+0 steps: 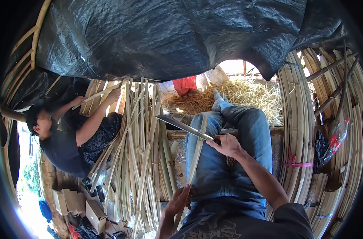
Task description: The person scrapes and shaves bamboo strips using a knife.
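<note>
A long bamboo strip [195, 159] slants up across my left thigh. Near its lower end my left hand [179, 202] is wrapped around it. My right hand [226, 145] is closed on the handle of a machete, whose handle is mostly hidden by the fingers. The machete's blade [180, 125] points up and left and crosses the strip near its upper end; whether the edge bites into the bamboo I cannot tell. Under both lie my legs in blue jeans [254, 131].
Many bamboo strips [139, 159] lean in a pile at my left, beside a seated co-worker [70, 139] holding a strip. Straw [253, 95] lies ahead under a black tarp [149, 36]. A bamboo bundle [296, 131] with pink tie stands right. Cardboard boxes [96, 215] lie lower left.
</note>
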### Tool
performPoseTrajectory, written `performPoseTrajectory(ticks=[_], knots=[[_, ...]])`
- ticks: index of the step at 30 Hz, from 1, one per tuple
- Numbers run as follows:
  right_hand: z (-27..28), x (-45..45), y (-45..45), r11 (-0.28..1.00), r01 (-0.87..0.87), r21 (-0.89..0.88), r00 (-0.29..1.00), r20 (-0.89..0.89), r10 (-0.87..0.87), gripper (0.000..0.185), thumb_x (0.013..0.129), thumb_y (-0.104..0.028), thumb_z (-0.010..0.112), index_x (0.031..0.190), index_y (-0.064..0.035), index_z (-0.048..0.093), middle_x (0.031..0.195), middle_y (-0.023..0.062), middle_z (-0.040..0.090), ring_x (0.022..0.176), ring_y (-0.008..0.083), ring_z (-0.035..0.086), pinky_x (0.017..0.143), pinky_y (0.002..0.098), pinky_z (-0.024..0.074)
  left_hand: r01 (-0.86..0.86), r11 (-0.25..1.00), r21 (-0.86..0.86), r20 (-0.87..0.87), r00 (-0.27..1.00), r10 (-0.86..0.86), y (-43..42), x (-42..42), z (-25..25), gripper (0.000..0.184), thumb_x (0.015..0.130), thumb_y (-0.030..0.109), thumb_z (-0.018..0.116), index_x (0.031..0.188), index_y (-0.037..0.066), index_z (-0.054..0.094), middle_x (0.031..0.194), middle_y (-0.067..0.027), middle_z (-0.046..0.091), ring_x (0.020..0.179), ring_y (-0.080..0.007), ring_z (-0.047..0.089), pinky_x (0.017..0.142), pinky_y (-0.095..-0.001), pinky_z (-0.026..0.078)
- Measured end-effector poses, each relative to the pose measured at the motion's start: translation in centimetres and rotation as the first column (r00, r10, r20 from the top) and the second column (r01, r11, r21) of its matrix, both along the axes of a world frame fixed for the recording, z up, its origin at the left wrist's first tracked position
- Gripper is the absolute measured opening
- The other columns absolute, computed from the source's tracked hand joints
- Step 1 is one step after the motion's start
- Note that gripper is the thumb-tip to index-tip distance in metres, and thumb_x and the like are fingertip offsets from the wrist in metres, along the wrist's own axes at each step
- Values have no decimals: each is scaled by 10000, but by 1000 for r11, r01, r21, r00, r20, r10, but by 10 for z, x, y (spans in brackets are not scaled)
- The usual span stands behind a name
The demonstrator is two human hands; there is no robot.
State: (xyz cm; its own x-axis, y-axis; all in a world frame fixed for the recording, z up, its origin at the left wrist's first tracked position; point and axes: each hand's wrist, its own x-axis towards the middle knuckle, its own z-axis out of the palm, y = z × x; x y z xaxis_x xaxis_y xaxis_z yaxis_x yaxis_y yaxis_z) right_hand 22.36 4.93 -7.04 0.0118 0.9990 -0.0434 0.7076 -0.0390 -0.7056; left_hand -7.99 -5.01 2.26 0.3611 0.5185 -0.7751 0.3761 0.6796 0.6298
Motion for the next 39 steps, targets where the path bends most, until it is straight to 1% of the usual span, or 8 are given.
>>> performPoseTrajectory(ticks=[3,5,11,24,26,31,34,39], knots=[[-9,-2,1,999,8,32,999,48,-9,673,920,-697,548,1000,-63,758,767,213,705,826,399,714,795,487,573,15,988,157,-224,974,21,1,2,-2,507,1052,523,479,1019,34,607,613,-68,539,512,-176,562,503,-342,487],[-8,-2,1,1000,6,11,999,35,-7,675,919,-701,545,1007,-67,757,772,213,707,831,401,713,803,487,573,223,893,392,-460,888,-20,1,9,5,427,1039,433,550,1066,8,570,703,-200,622,626,-343,651,577,-449,485],[-6,-1,0,1000,-4,6,1000,22,4,682,919,-712,531,1005,-75,758,784,215,710,841,404,712,818,488,573,249,772,585,-437,898,42,2,26,11,371,1051,379,522,1037,8,521,817,-287,626,803,-532,596,673,-541,439],[2,-10,-5,999,-50,-5,962,269,50,725,902,-745,506,911,-63,754,738,209,711,735,352,733,693,451,601,264,882,390,-543,840,-12,-3,23,18,412,1081,371,440,1017,-20,554,760,-318,580,795,-550,564,667,-546,416],[0,-10,-5,999,-31,17,961,275,25,726,901,-747,505,908,-65,754,736,207,710,732,351,733,685,452,600,314,853,417,-591,807,-8,-11,19,22,429,1086,370,424,994,-26,561,700,-206,551,671,-381,574,669,-500,423],[-6,-9,-4,999,-28,25,948,319,18,715,906,-738,508,897,-67,754,728,202,708,727,351,732,676,457,599,292,870,398,-556,831,-25,-28,8,28,368,1068,336,468,1028,-15,568,786,-330,601,792,-543,593,641,-575,416],[-26,2,14,983,129,130,959,235,-157,699,916,-717,515,904,-59,752,745,209,712,726,357,730,687,456,598,242,933,266,-577,815,-47,-42,6,59,373,1065,342,457,1037,-12,572,756,-307,598,774,-518,612,644,-554,429],[-4,3,24,973,209,-99,977,-24,-213,709,960,-660,513,808,-4,734,727,239,689,773,413,713,724,479,575,199,945,260,-590,807,-8,-64,-19,63,422,1069,383,420,1019,2,595,740,-236,630,751,-441,658,658,-517,460]])
